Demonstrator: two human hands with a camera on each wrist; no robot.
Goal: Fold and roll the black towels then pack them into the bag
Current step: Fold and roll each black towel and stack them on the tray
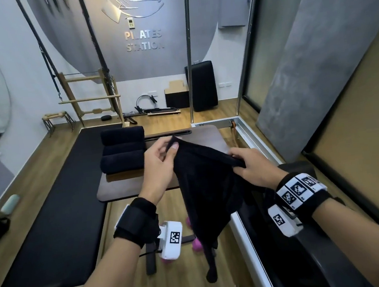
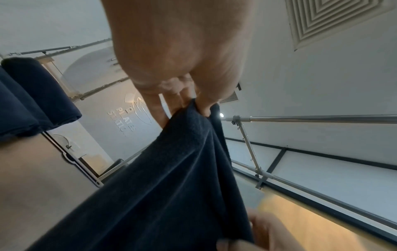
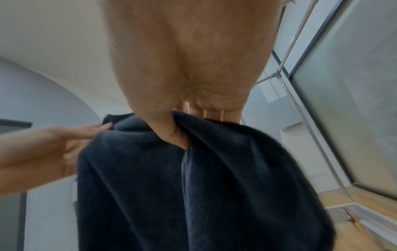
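Above the table, both hands' fingers pinch a black towel.

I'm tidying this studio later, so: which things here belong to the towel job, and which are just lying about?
Job:
black towel, held by left hand and right hand
rolled towels
wooden table

Lying about:
pink dumbbells
pilates ring
cardboard box

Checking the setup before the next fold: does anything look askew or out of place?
Nothing stands out. Both hands, left and right, hold the black towel up by its top edge; rolled towels lie stacked on the table.
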